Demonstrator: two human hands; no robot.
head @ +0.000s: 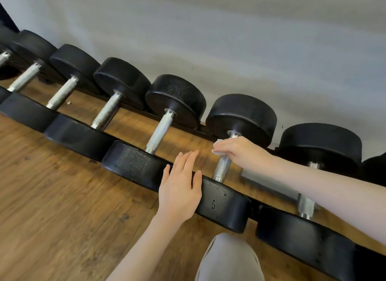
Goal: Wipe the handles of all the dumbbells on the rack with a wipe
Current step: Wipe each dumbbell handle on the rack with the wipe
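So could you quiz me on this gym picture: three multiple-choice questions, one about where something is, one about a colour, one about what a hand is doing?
1. Where is the wipe?
A. on the floor
B. on a dumbbell handle, under the right hand
C. in the left hand

2. What colour are the dumbbell heads?
A. black
B. red
C. silver

3. How is the left hand?
A. a closed fist
B. gripping a handle
C. fingers straight, over a dumbbell head

Answers:
1 B: the right hand grips the white wipe around the handle.
2 A: every dumbbell head is black.
3 C: its fingers are extended and grip nothing.
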